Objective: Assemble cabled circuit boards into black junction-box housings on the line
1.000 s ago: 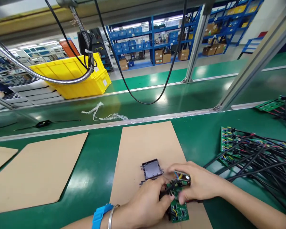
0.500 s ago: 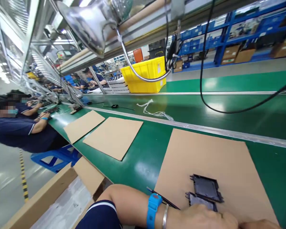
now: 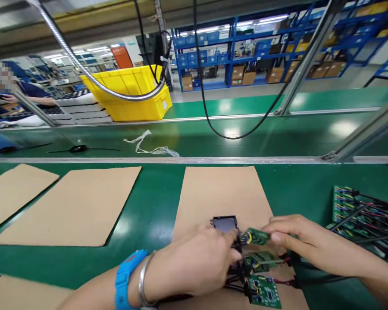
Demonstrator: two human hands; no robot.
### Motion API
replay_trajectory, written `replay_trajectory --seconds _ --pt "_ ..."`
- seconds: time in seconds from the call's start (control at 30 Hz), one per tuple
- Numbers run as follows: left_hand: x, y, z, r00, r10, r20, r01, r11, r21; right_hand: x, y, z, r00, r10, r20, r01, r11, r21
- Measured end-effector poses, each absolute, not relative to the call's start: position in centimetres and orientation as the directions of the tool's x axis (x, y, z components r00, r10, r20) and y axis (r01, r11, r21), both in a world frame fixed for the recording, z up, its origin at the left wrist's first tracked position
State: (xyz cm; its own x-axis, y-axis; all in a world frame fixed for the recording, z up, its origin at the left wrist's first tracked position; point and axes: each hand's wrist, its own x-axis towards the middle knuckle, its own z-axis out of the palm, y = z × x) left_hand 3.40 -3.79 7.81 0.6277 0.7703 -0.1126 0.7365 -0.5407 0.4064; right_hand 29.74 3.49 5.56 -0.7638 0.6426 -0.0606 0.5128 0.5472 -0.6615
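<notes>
My right hand (image 3: 294, 239) pinches the right end of a small green circuit board (image 3: 258, 236) that has yellow and white wires at its left end. My left hand (image 3: 197, 256), with a blue wrist strap (image 3: 126, 275) and a silver bangle, is beside that end. Its index finger and thumb close near black wires (image 3: 241, 262); what they grip is hidden. Behind the fingertips lies a shallow black plastic housing (image 3: 224, 223) on a cardboard sheet (image 3: 216, 189). Below the held board lie two more boards, the nearest green circuit board (image 3: 265, 291) with red and black leads.
Many wired circuit boards (image 3: 345, 211) are piled at the right. More cardboard sheets (image 3: 71, 206) lie left on the green bench. Behind the metal rail are white straps (image 3: 151, 146) and a yellow crate (image 3: 132, 94). A black cable (image 3: 233, 137) hangs in front.
The view has swung to the right, bringing the board pile into sight. My right hand, mostly out of frame before, now shows holding a green circuit board. My left hand stays near the black housing.
</notes>
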Motion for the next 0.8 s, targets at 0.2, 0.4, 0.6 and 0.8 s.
replay_trajectory --seconds 0.2,0.4,0.6,0.8 --pt "2.1 -0.9 6.4 0.401 0.915 -0.039 0.647 -0.253 0.719 25.8 4.5 6.3 -0.744 0.664 -0.071 0.555 0.555 -0.62" --pt "2.9 -0.2 4.1 0.234 0.953 -0.191 0.53 0.039 0.847 23.8 6.1 4.9 -0.713 0.695 -0.093 0.509 0.422 -0.75" --pt "3.8 -0.2 3.4 0.065 0.993 -0.1 0.747 0.018 0.665 20.3 3.4 4.6 -0.661 0.742 0.114 0.708 0.667 -0.233" --pt "1.9 -0.4 3.5 0.222 0.956 -0.194 0.778 -0.054 0.626 21.2 4.4 4.1 -0.835 0.551 0.0 0.546 0.827 -0.137"
